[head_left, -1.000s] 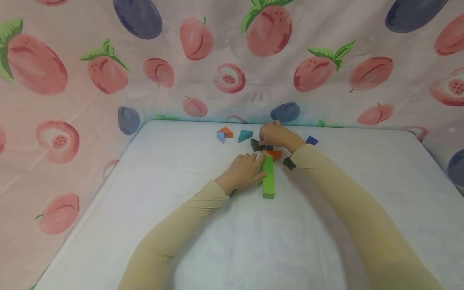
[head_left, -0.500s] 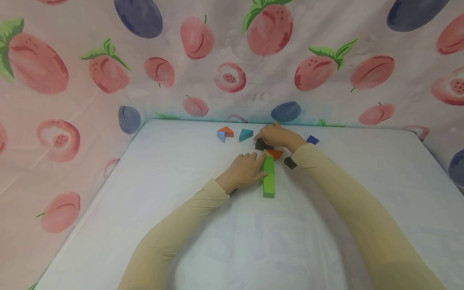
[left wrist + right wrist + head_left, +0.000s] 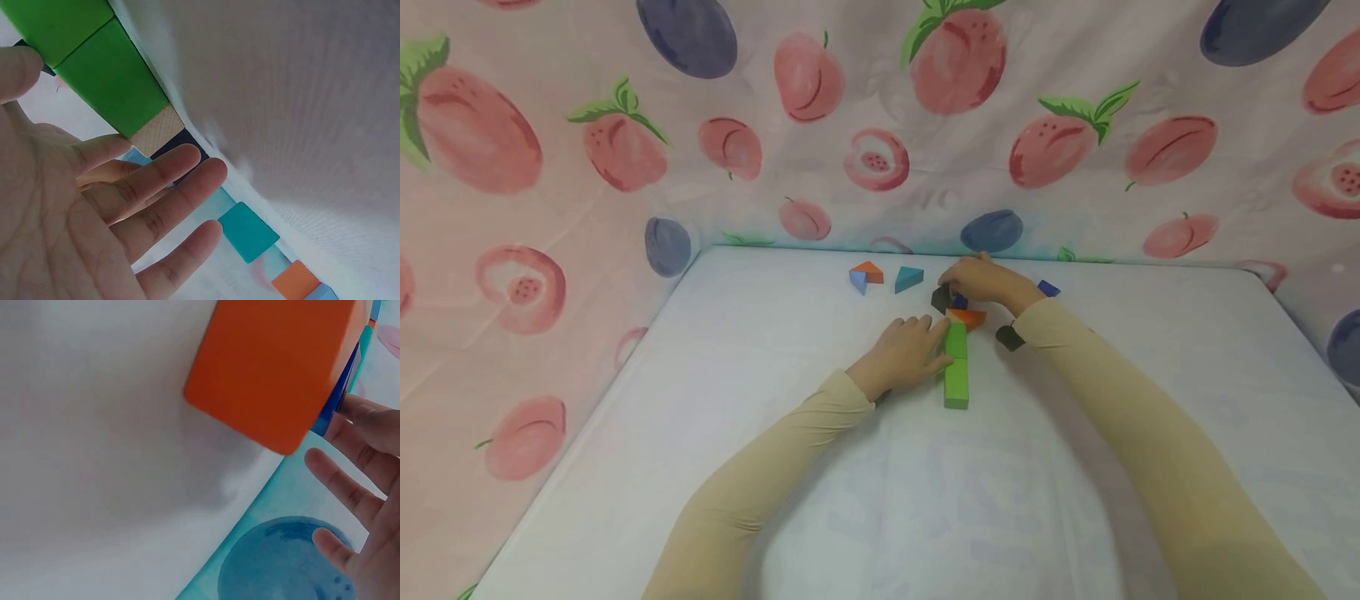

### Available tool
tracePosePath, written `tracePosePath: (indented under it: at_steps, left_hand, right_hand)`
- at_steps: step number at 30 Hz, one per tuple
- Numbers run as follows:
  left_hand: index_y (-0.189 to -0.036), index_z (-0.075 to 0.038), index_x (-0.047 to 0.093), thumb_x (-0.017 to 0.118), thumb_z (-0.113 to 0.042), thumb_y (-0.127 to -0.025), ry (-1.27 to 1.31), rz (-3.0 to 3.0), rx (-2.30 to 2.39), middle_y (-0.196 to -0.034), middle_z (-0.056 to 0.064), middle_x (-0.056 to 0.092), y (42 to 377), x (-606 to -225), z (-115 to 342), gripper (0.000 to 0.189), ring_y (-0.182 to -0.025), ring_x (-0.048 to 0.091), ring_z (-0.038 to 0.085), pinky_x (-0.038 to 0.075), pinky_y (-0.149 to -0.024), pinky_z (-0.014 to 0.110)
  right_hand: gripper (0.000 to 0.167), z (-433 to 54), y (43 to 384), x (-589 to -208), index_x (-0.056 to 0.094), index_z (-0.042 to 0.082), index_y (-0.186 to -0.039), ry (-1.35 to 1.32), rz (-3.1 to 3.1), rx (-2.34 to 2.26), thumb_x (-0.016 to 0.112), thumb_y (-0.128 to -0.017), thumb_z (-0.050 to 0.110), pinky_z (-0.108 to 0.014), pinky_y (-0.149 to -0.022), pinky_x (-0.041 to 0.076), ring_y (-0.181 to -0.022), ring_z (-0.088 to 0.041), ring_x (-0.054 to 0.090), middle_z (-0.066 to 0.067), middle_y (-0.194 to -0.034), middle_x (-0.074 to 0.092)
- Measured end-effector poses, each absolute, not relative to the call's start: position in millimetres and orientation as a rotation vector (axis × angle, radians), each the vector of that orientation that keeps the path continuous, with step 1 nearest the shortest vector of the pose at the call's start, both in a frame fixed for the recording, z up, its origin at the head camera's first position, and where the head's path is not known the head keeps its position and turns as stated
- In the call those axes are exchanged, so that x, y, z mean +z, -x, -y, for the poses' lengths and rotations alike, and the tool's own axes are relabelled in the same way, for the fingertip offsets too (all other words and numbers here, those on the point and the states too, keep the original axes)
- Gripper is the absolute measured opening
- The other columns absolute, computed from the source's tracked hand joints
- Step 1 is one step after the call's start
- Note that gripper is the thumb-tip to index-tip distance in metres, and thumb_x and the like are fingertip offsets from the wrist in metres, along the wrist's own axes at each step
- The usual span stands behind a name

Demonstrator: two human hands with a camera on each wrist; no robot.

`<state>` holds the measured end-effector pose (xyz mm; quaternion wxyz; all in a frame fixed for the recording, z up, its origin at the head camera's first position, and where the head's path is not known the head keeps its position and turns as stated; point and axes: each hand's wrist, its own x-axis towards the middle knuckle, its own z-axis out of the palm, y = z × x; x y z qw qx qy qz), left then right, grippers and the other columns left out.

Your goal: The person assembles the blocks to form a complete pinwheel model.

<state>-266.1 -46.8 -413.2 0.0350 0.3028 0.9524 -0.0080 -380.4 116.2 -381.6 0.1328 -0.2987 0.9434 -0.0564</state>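
Note:
In the head view, two green blocks lie end to end near the table's middle. My left hand touches their left side with thumb and index finger; its other fingers stretch out loosely in the left wrist view. An orange wedge block lies at their far end, with a pale wooden face beside it. Just beyond, my right hand is at a blue block and a dark block. Its thumb and index finger come together behind the blue block, where the contact is partly hidden.
Farther left are a teal triangular block, an orange triangular block and a light blue block. Another dark block lies under the right wrist, a blue one beyond it. Fruit-patterned cloth rises behind the table.
The dark block by my right hand has shifted right and turned, close against the blue block. My right hand has moved left, then slightly right. The left hand and green blocks have stayed put.

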Motion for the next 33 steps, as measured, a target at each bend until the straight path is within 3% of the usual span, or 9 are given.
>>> tracePosePath:
  at_steps: [8,11,15,19,24,28,33]
  left_hand:
    - [-0.146,-0.013,0.03,0.041,-0.052,-0.095,-0.919,-2.92,-0.031,-0.137,0.011,0.05,264.6,-410.4,47.0,0.066,-0.122,0.052,0.026,0.042,-0.1,0.042]
    - [-0.146,-0.012,0.03,0.041,-0.052,-0.095,-0.923,-2.921,-0.038,-0.135,0.011,0.051,264.3,-409.9,46.7,0.066,-0.12,0.053,0.026,0.043,-0.099,0.042]
    - [-0.147,-0.013,0.03,0.041,-0.053,-0.095,-0.917,-2.923,-0.045,-0.133,0.011,0.052,264.4,-410.1,46.6,0.066,-0.119,0.054,0.026,0.043,-0.098,0.041]
    - [-0.146,-0.013,0.032,0.041,-0.053,-0.095,-0.914,-2.925,-0.052,-0.133,0.011,0.052,264.1,-409.9,46.3,0.065,-0.119,0.054,0.026,0.044,-0.099,0.041]
    - [-0.145,-0.013,0.033,0.041,-0.052,-0.095,-0.906,-2.918,-0.051,-0.134,0.011,0.052,263.6,-408.9,45.8,0.064,-0.119,0.054,0.026,0.044,-0.099,0.041]
    - [-0.146,-0.014,0.031,0.04,-0.053,-0.095,-0.905,-2.918,-0.059,-0.135,0.011,0.051,264.2,-409.9,45.4,0.065,-0.12,0.053,0.026,0.043,-0.099,0.041]
    - [-0.146,-0.014,0.03,0.04,-0.052,-0.095,-0.914,-2.926,-0.064,-0.137,0.012,0.05,263.8,-410.0,46.0,0.065,-0.122,0.052,0.027,0.043,-0.1,0.042]
  right_hand:
    - [0.037,-106.2,377.5,-384.3,0.062,0.011,-0.124,1.022,-2.695,-0.222,0.064,-0.089,0.02,-0.064,-0.106,0.022,-0.123,-0.032,0.05,-0.01,-0.125,0.063]
    - [0.037,-103.2,376.2,-385.6,0.063,0.015,-0.123,1.064,-2.69,-0.216,0.067,-0.086,0.014,-0.063,-0.105,0.023,-0.123,-0.03,0.049,-0.007,-0.124,0.064]
    - [0.045,-102.5,374.5,-385.8,0.061,0.02,-0.127,1.094,-2.694,-0.199,0.061,-0.086,0.0,-0.063,-0.107,0.02,-0.123,-0.03,0.049,-0.004,-0.123,0.064]
    - [0.053,-104.4,371.8,-383.8,0.052,0.02,-0.135,1.074,-2.72,-0.187,0.064,-0.086,0.008,-0.064,-0.108,0.018,-0.121,-0.031,0.049,-0.007,-0.12,0.064]
    - [0.04,-106.7,368.0,-380.6,0.062,0.013,-0.121,1.082,-2.8,-0.142,0.069,-0.085,0.028,-0.064,-0.106,0.02,-0.122,-0.034,0.046,-0.011,-0.12,0.062]
    - [0.028,-107.4,364.4,-377.7,0.068,0.014,-0.112,1.101,-2.811,-0.129,0.068,-0.086,0.024,-0.063,-0.105,0.021,-0.121,-0.034,0.044,-0.013,-0.118,0.061]
    - [0.028,-111.1,365.6,-377.2,0.068,0.017,-0.114,1.09,-2.781,-0.147,0.067,-0.086,0.018,-0.063,-0.106,0.019,-0.122,-0.034,0.043,-0.012,-0.119,0.061]
